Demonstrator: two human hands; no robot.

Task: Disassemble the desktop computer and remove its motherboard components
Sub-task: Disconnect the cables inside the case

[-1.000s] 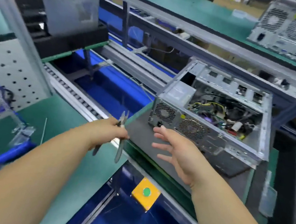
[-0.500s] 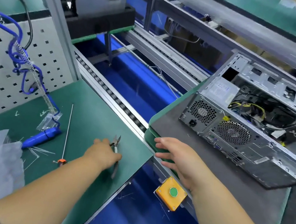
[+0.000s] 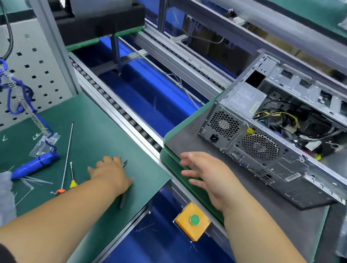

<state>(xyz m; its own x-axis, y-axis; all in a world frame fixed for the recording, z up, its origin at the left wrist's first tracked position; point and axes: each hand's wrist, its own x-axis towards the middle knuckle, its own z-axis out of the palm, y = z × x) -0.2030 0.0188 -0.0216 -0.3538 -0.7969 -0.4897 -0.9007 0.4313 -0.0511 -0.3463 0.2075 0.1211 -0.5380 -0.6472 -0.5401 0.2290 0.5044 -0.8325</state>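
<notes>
An open grey desktop computer case [image 3: 275, 158] lies on its side on a dark pad over a green pallet [image 3: 169, 164] at the right. Its rear fans face me, and cables and the power supply show inside. My left hand [image 3: 111, 172] rests flat on the green work mat [image 3: 102, 126] with fingers spread. A pair of pliers [image 3: 123, 199] lies under the palm, jaws poking out past the fingers. My right hand [image 3: 204, 176] hovers open over the pallet's near corner, holding nothing, a short way from the case.
A blue electric screwdriver [image 3: 36, 164] on a coiled cable lies left on the mat, beside two thin rods with orange [image 3: 61, 191] and yellow [image 3: 73, 184] handles. A roller conveyor [image 3: 116, 106] separates mat and pallet. A yellow box with a green button [image 3: 194, 220] sits below the pallet.
My left hand has brought the pliers down from the air onto the mat and flattened over them. My right hand has dropped from near the case to the pallet edge.
</notes>
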